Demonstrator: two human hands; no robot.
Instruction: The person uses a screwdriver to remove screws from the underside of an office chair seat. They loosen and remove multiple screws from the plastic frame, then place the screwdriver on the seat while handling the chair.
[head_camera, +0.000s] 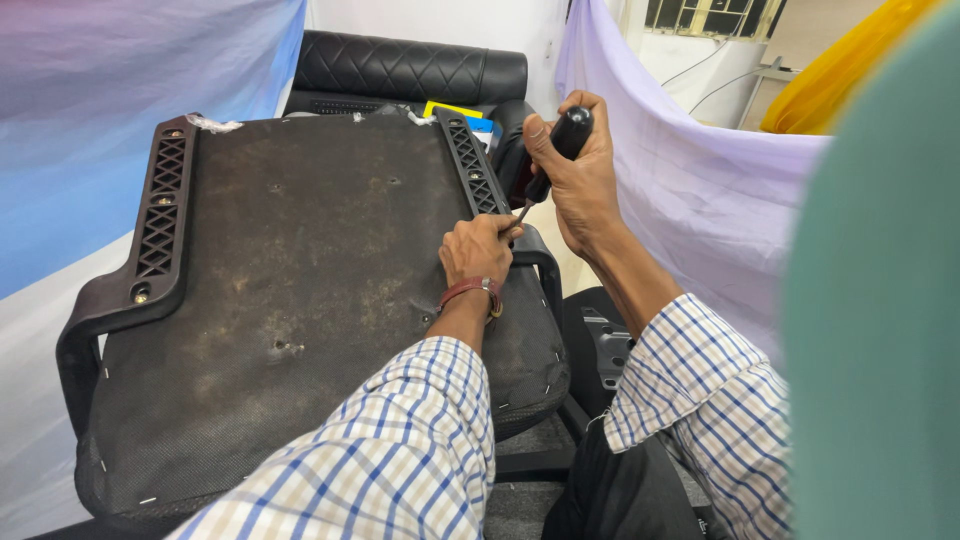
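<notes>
At the far left hangs a blue cloth (120, 110), and in front of it an upturned chair seat (300, 290) fills the middle of the view, its dusty dark underside facing up. A black armrest bracket (160, 215) with a lattice pattern runs along the seat's left edge; a second lattice bracket (472, 165) runs along the right edge. Behind the seat stands a black quilted sofa (410, 70).

Further right, the left hand (478, 250) rests on the seat's right edge just below the second bracket, fingers curled together around the lower shaft of a screwdriver (548, 160). A brown band sits on that wrist. The right hand (575, 175) is above and just to the right, clenched around the screwdriver's black handle, with the tool tilted and its tip down at the seat's edge beside the left fingers. Both forearms wear checked sleeves.

To the right hangs a pale lilac cloth (700, 190), and a blurred green shape (880, 300) closes the right edge.
</notes>
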